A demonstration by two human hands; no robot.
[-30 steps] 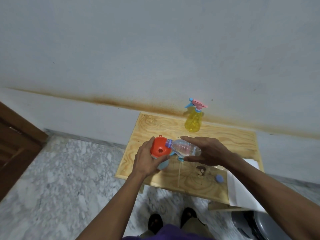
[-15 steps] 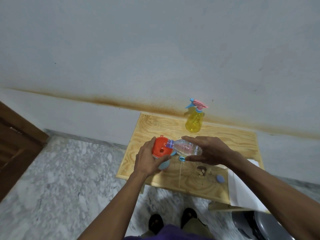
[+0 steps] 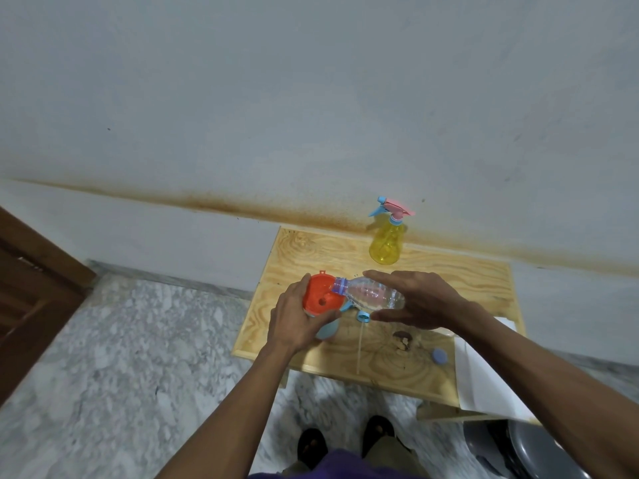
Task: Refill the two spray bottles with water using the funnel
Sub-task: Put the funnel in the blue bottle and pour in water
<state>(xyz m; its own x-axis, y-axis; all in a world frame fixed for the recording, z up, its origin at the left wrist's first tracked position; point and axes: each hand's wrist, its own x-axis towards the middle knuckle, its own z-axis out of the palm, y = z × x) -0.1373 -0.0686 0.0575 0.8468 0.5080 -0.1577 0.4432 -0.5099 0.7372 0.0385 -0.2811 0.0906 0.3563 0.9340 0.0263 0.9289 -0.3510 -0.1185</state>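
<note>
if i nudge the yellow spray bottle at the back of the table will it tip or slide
The yellow spray bottle probably tips easily: it stands tall, narrow at the neck, with a bulky trigger head on top. It looks like thin plastic, so likely light. How much liquid weighs it down cannot be told.

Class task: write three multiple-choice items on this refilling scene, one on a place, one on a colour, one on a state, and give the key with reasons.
1. Where does the yellow spray bottle stand?
A. at the table's far edge by the wall
B. on the floor
C. in the left hand

2. What colour is the funnel?
A. green
B. orange-red
C. white

3. How is the clear water bottle held?
A. upright
B. capped, lying flat
C. tipped, mouth over the funnel

Key: 1 A, it stands beside the wall; 2 B, its bowl shows orange-red; 3 C, the right hand tilts it.
</note>
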